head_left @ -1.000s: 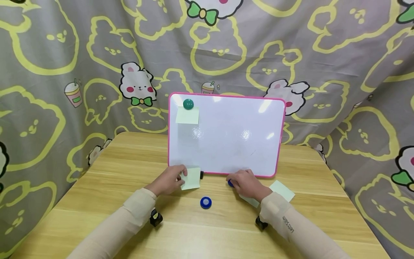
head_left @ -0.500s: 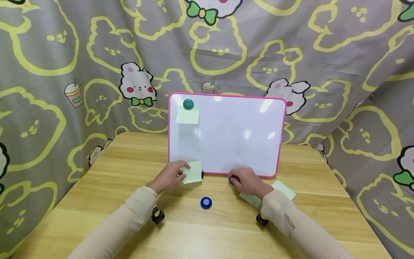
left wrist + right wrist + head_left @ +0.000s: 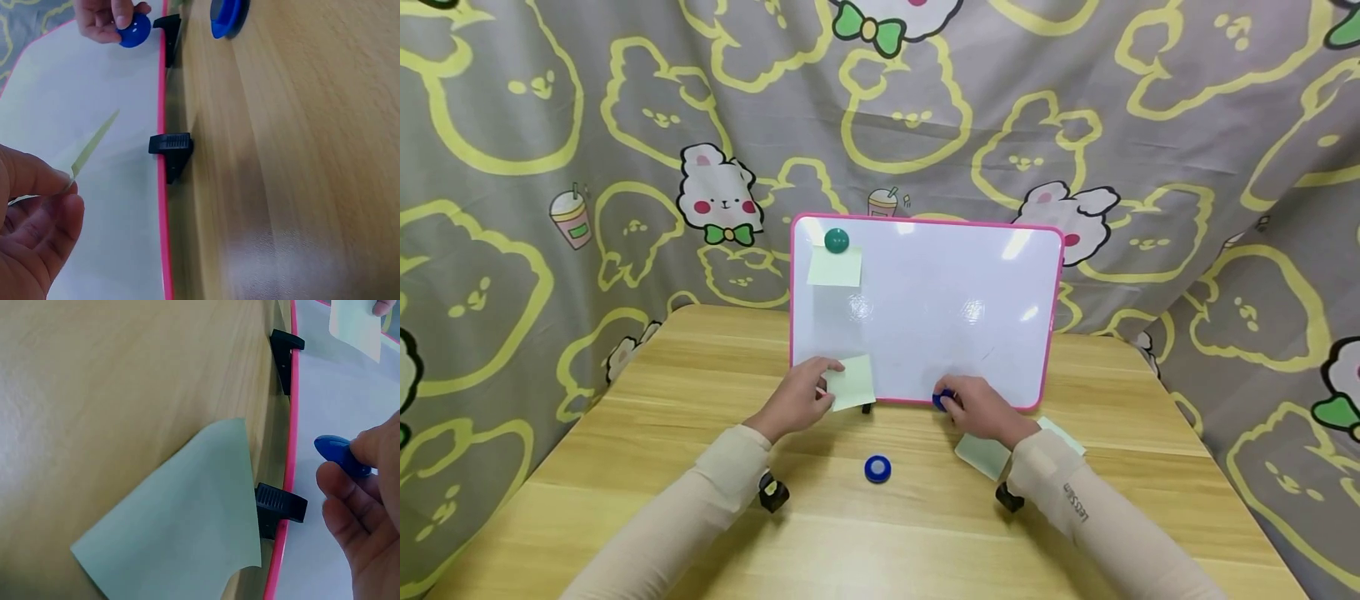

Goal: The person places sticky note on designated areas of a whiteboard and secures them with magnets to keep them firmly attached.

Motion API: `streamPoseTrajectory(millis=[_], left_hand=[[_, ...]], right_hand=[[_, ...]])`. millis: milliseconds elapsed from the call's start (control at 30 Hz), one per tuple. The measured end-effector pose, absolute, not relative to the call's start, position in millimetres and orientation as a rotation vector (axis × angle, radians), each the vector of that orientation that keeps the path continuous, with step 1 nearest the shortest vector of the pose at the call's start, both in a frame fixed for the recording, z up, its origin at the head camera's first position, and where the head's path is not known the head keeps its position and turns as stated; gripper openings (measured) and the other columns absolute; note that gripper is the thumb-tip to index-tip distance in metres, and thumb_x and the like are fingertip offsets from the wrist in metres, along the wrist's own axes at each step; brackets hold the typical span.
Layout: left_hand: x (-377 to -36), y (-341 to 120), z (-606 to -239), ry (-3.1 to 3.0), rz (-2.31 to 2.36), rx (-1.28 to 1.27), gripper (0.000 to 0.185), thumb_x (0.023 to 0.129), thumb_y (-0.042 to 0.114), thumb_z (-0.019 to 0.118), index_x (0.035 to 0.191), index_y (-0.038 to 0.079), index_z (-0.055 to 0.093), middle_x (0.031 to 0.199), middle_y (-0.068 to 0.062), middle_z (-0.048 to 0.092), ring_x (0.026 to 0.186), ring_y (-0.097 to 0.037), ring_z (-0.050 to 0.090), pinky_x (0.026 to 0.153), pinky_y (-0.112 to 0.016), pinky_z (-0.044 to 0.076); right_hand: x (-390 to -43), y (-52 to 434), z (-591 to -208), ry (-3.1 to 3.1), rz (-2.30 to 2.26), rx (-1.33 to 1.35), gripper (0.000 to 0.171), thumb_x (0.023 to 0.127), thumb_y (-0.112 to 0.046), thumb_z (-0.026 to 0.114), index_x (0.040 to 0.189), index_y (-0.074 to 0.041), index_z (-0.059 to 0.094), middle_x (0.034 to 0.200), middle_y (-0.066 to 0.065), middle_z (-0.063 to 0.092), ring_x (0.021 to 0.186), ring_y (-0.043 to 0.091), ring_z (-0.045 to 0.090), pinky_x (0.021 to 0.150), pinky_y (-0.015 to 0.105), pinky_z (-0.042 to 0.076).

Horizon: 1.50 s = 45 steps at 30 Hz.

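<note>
My left hand (image 3: 795, 398) pinches a pale green sticky note (image 3: 852, 382) by its left edge, in front of the lower left of a pink-framed whiteboard (image 3: 925, 325). In the left wrist view the note (image 3: 94, 145) shows edge-on between thumb and fingers. My right hand (image 3: 981, 406) holds a round blue magnet (image 3: 942, 400) close to the board's lower edge; the right wrist view shows this magnet (image 3: 340, 453) between thumb and fingertips. At the board's upper left, a green magnet (image 3: 837, 241) sits at the top of another sticky note (image 3: 835, 268).
A second blue magnet (image 3: 877, 469) lies on the wooden table (image 3: 880, 550). Two more sticky notes (image 3: 983, 456) lie under and beside the right forearm. Black clip feet (image 3: 172, 147) support the board's bottom edge. A patterned curtain (image 3: 647, 108) hangs behind.
My left hand has lifted the sticky note up and slightly right, across the board's lower edge. My right hand has raised the blue magnet from near the table to the board's lower edge.
</note>
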<state>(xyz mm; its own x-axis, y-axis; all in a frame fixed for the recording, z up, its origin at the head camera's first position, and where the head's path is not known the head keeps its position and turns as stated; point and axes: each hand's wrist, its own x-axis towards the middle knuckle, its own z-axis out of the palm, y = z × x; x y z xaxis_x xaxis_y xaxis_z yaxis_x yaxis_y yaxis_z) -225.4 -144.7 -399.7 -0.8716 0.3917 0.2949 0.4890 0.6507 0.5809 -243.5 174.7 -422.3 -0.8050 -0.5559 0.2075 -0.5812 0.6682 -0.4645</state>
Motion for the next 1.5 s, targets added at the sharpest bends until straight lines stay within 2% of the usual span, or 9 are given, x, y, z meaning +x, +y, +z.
streamPoseTrajectory(millis=[267,533,667,767,900,1000,1133,1267,1500], left_hand=[[-228,-140,-395,-2.74,-1.034,-0.701,0.042,0.081,-0.007,0.064,0.122,0.001,0.058,0.118,-0.011,0.059,0.084,-0.018,0.063,0.071,-0.029,0.054],[-230,-132,-391,-2.734,-1.076,-0.706,0.043,0.08,-0.008,0.064,0.122,0.0,0.057,0.116,-0.012,0.059,0.084,-0.019,0.064,0.07,-0.027,0.055],[-230,-130,-390,-2.698,-1.05,-0.738,0.037,0.08,-0.007,0.063,0.116,-0.001,0.061,0.114,-0.012,0.06,0.083,-0.019,0.064,0.069,-0.026,0.055],[-230,-128,-389,-2.675,-1.04,-0.74,0.027,0.085,0.0,0.063,0.112,0.0,0.065,0.109,-0.01,0.063,0.082,-0.018,0.064,0.069,-0.027,0.054],[-231,-124,-388,-2.648,-1.074,-0.691,0.016,0.091,0.006,0.063,0.106,0.001,0.069,0.104,-0.01,0.066,0.081,-0.019,0.065,0.067,-0.028,0.055],[-234,-121,-386,-2.639,-1.105,-0.621,0.014,0.091,0.003,0.061,0.104,0.003,0.067,0.105,-0.01,0.065,0.081,-0.02,0.064,0.065,-0.03,0.055],[-236,-116,-385,-2.605,-1.145,-0.569,0.021,0.087,-0.002,0.054,0.104,0.005,0.065,0.112,-0.012,0.062,0.086,-0.023,0.06,0.072,-0.036,0.054],[-236,-112,-386,-2.57,-1.171,-0.579,0.026,0.083,-0.002,0.05,0.099,0.004,0.069,0.109,-0.011,0.063,0.089,-0.024,0.058,0.078,-0.038,0.051],[-236,-107,-385,-2.527,-1.246,-0.544,0.024,0.088,0.002,0.056,0.104,0.003,0.073,0.103,-0.01,0.066,0.075,-0.018,0.059,0.064,-0.031,0.052]], right_hand=[[-248,177,-416,-2.786,0.786,0.98,0.017,0.093,-0.001,0.057,0.104,-0.004,0.07,0.097,0.006,0.067,0.067,0.01,0.051,0.065,0.027,0.049],[-251,177,-409,-2.781,0.799,0.948,0.017,0.092,-0.002,0.059,0.105,-0.004,0.07,0.095,0.006,0.066,0.062,0.009,0.049,0.057,0.024,0.047],[-252,177,-405,-2.767,0.798,0.938,0.016,0.091,-0.002,0.06,0.104,-0.004,0.07,0.098,0.007,0.067,0.067,0.011,0.051,0.062,0.026,0.049],[-252,178,-402,-2.766,0.798,0.932,0.016,0.091,-0.001,0.06,0.104,-0.004,0.07,0.099,0.007,0.067,0.069,0.011,0.052,0.064,0.026,0.049],[-254,179,-397,-2.79,0.816,0.904,0.018,0.091,-0.001,0.058,0.105,-0.003,0.07,0.092,0.006,0.065,0.062,0.011,0.048,0.059,0.026,0.047],[-256,180,-391,-2.805,0.824,0.888,0.018,0.092,-0.001,0.057,0.106,-0.002,0.069,0.081,0.003,0.061,0.055,0.011,0.045,0.053,0.026,0.044],[-258,181,-384,-2.8,0.801,0.871,0.018,0.092,-0.002,0.058,0.106,-0.004,0.069,0.078,0.0,0.059,0.055,0.011,0.044,0.053,0.027,0.043],[-261,181,-379,-2.813,0.802,0.851,0.018,0.093,-0.003,0.058,0.107,-0.005,0.069,0.086,0.003,0.062,0.058,0.012,0.046,0.054,0.028,0.045],[-266,181,-370,-2.827,0.771,0.806,0.018,0.093,-0.004,0.059,0.108,-0.004,0.069,0.092,0.007,0.065,0.061,0.015,0.049,0.055,0.028,0.046]])
